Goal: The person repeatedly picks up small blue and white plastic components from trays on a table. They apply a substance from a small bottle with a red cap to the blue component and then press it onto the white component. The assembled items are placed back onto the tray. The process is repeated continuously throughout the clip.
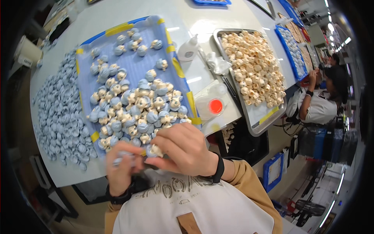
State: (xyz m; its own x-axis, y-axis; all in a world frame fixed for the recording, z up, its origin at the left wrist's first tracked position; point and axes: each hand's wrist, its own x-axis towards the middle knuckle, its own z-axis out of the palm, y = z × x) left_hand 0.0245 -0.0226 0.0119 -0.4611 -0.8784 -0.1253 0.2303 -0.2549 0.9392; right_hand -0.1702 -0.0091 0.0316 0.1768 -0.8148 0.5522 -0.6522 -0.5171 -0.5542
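Cream and pale-blue doll head [156,150], one: between the hands at the near edge of the blue-lined tray [136,67]. Right hand [189,150]: grip closed on it, thumb against fingers, apparently steadying it for close handling. Left hand [124,169]: beside it, blurred; grip cannot be told. Blue shells [64,117]: loose pile, left. Cream shells [255,66]: metal tray [257,114], right; presumably kept apart by kind, within reach.

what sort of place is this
Most likely a workshop where small parts are put together by hand: a heap of loose blue pieces, a blue tray of blue-and-cream heads, and another person seated farther along.
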